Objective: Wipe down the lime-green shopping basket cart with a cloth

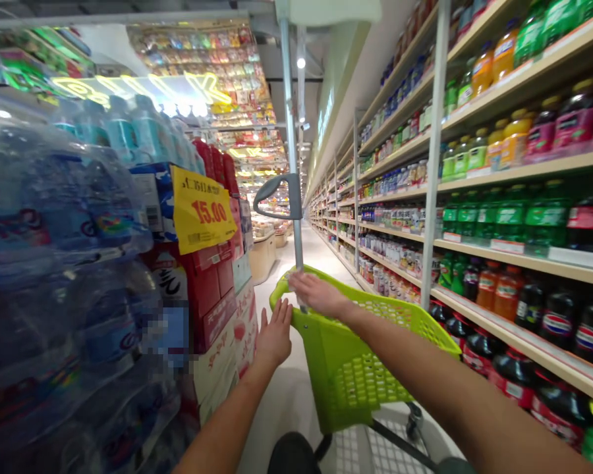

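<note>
Bare forearms (410,361) reach toward a green shopping cart (329,375) in the aisle — left hand (275,337) open, fingers nearly straight at the basket's left rim; right hand (319,293) flat, fingers extended together over the rim beside a metal pole (298,245). Wrapped bottles (74,309) stand left, drink shelves (504,257) right.

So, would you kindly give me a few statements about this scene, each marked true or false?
1. The cart is green. True.
2. The left hand is holding a bottle. False: the left hand is at the cart, with its fingers extended.
3. The yellow sign shows 15.00. True.
4. The tall shelves stand on the person's left. False: the shelves stand on the right.
5. The gray loop on the pole is higher than the right hand. True.
</note>
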`<move>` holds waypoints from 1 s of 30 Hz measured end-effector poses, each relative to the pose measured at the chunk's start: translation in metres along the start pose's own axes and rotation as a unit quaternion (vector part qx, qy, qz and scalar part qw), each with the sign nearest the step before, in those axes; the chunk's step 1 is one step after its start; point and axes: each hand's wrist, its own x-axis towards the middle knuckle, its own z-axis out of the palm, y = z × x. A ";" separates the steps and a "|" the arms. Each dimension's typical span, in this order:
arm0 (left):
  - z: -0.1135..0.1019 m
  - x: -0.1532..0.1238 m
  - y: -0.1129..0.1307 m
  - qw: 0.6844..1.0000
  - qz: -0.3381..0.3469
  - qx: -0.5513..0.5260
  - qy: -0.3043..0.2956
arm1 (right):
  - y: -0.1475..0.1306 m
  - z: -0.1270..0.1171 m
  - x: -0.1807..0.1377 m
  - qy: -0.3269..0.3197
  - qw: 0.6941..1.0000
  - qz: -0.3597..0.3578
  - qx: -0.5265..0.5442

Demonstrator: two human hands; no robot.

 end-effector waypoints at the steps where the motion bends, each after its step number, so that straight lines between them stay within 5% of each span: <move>1: 0.000 0.000 -0.001 1.000 0.003 0.003 0.000 | -0.008 0.010 -0.011 -0.010 0.999 -0.034 0.015; 4: 0.003 0.001 -0.003 1.000 0.007 0.016 0.005 | -0.005 0.014 -0.015 0.007 0.997 -0.068 0.042; 10: 0.005 0.003 -0.001 0.999 -0.009 0.040 0.014 | 0.044 -0.041 0.035 0.115 0.987 0.112 0.008; 18: 0.007 0.002 -0.005 0.999 0.000 0.045 0.010 | -0.026 0.031 -0.040 0.002 0.997 -0.012 0.070; 25: 0.001 0.004 -0.002 0.998 0.006 0.058 0.017 | -0.014 0.008 -0.002 0.096 0.986 0.114 0.077; 30: 0.000 0.000 -0.002 0.998 0.009 0.057 0.027 | -0.089 0.068 -0.065 0.047 0.976 0.160 0.142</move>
